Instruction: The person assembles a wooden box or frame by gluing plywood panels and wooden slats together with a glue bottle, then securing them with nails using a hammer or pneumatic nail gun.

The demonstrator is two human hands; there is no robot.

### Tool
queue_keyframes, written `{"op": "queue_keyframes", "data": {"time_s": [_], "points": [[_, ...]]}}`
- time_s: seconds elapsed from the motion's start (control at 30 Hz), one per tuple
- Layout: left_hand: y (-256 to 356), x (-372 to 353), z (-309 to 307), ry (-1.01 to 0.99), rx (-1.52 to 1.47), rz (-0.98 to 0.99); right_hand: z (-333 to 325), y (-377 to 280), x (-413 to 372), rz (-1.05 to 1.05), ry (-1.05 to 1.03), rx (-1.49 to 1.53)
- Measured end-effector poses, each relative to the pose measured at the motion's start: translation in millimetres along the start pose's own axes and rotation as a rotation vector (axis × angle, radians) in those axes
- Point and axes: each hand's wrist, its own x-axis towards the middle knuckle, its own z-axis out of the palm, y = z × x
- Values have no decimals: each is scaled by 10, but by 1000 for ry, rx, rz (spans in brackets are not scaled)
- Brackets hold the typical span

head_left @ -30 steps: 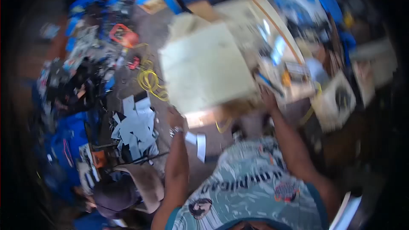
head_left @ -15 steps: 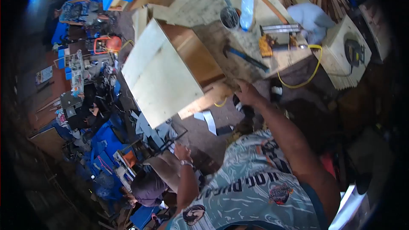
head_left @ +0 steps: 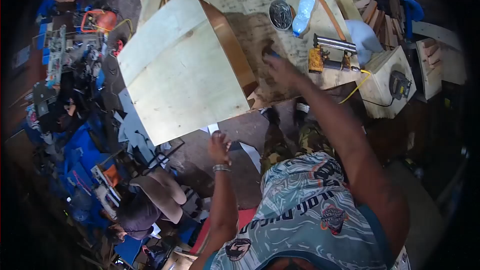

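Observation:
A plywood box [head_left: 185, 65] with a broad pale panel facing me rests at the near edge of the worktable [head_left: 240, 35]. My right hand [head_left: 284, 74], slightly blurred, is closed around the hammer [head_left: 270, 50] to the right of the box. The dark hammer head shows past my fingers; most of the handle is hidden. My left hand [head_left: 219, 149], wearing a metal wristband, is below the box's lower edge, apart from it. Its fingers are loosely bent and parted, with nothing seen in them.
A yellow nail gun [head_left: 327, 62] with a yellow hose lies on the table's right side. Behind it are a plastic bottle [head_left: 304, 12] and a can of nails [head_left: 281, 15]. A sander [head_left: 400, 85] sits on stacked boards at right. Another person [head_left: 145, 205] is low at left.
My right hand has left the box's near corner and reached over to the hammer. My left hand has risen toward the box's lower edge. The view has shifted.

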Motion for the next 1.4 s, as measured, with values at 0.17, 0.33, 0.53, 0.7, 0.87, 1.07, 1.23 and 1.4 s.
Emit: {"op": "queue_keyframes", "data": {"time_s": [0.17, 0.33, 0.53, 0.7, 0.87, 1.07, 1.23, 1.4], "points": [[-517, -158, 621, -323, 259, 320, 504, 79, -1157, 393, -112, -28], [-350, -239, 1319, -253, 324, 419, 532, 298, -1834, 261, -138, 9], [-531, -171, 1919, 202, 61, 575, -258, 667, -1679, 99, -309, -13], [-358, -387, 2183, 416, -23, 795, -1074, 1370, -1811, 191, -317, 45], [-298, -154, 2088, 263, -82, 895, -1507, 1761, -2218, 205, -333, -23], [-84, -89, 1965, -185, -321, 793, -1188, 2163, -2850, 449, -421, 184], [-129, 20, 1620, -480, -470, 793, -986, 2052, -2712, 345, -450, 226], [-186, 235, 1726, -332, -547, 844, -849, 1917, -2172, 222, -435, 102]]}}
